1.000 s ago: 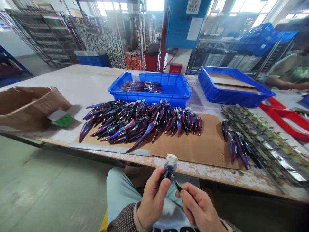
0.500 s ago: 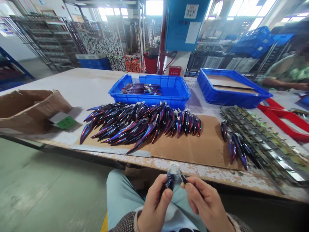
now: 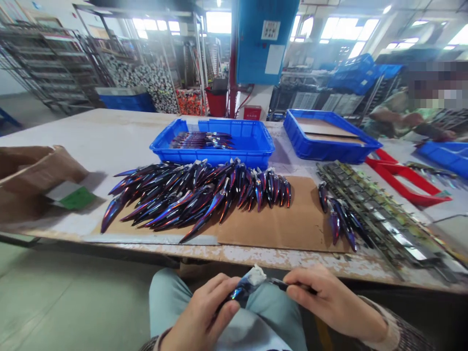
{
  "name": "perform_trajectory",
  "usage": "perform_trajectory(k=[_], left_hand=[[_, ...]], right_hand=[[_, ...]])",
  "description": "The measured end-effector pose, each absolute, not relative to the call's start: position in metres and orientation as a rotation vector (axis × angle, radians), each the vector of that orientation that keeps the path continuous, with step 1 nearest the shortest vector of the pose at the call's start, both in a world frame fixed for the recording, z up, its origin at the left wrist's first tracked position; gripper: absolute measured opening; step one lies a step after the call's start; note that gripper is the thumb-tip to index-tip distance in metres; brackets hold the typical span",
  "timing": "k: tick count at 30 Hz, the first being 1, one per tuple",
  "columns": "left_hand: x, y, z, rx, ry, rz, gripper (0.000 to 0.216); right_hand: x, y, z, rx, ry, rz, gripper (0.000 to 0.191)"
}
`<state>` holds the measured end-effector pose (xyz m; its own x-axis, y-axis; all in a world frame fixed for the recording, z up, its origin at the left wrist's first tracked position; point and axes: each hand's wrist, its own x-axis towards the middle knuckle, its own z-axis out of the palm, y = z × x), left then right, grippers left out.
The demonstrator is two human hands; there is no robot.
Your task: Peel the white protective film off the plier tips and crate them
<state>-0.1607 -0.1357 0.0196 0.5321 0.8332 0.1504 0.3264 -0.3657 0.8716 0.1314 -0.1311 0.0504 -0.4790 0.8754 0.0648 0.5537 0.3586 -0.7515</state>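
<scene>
Long worktable (image 3: pixel 120 136), pale top, paint chipped along the near edge. On it, a flat brown cardboard sheet (image 3: pixel 288 229). Left end: an open cardboard box (image 3: pixel 32 170) lying on its side. Behind the sheet: a blue plastic crate (image 3: pixel 252 141) with a few iridescent pieces inside; a second blue crate (image 3: pixel 329 146) to its right holds cardboard. Far right: a red frame (image 3: pixel 402 175) and a long metal rack (image 3: pixel 376 214) lying beside the sheet. Large pile of iridescent blue-purple pointed pieces (image 3: pixel 197 195) covers the sheet's left half; a small group of the same pieces (image 3: pixel 338 214) lies at its right edge. A co-worker's arm (image 3: pixel 398 119) rests at the far right.

Below the table edge, above the lap: left hand (image 3: pixel 201 317) closed around one iridescent piece (image 3: pixel 239 292), white wad at its upper end. Right hand (image 3: pixel 329 300) pinches a thin dark tool (image 3: pixel 281 284) whose tip meets that end.
</scene>
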Motion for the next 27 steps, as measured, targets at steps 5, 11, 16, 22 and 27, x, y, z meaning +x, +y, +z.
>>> perform_trajectory(k=[5, 11, 16, 22, 27], left_hand=[[-0.179, -0.123, 0.003, 1.583, 1.259, 0.941, 0.031], [-0.169, -0.115, -0.006, 0.819, 1.299, 1.026, 0.06], [-0.128, -0.115, -0.003, 0.59, 1.131, 1.015, 0.049], [-0.109, -0.116, -0.01, 0.435, 1.067, 1.014, 0.055], [-0.11, -0.115, -0.018, 0.388, 0.991, 1.004, 0.059]], right_hand=[[0.167, -0.131, 0.021, -1.51, -1.843, 0.831, 0.043], [0.24, -0.087, -0.004, -2.065, -1.567, 0.268, 0.035], [0.26, -0.017, -0.012, -2.354, -1.485, 0.033, 0.027], [0.258, 0.059, -0.005, -2.568, -1.471, 0.018, 0.031], [0.254, 0.077, 0.002, -2.601, -1.448, 0.079, 0.031]])
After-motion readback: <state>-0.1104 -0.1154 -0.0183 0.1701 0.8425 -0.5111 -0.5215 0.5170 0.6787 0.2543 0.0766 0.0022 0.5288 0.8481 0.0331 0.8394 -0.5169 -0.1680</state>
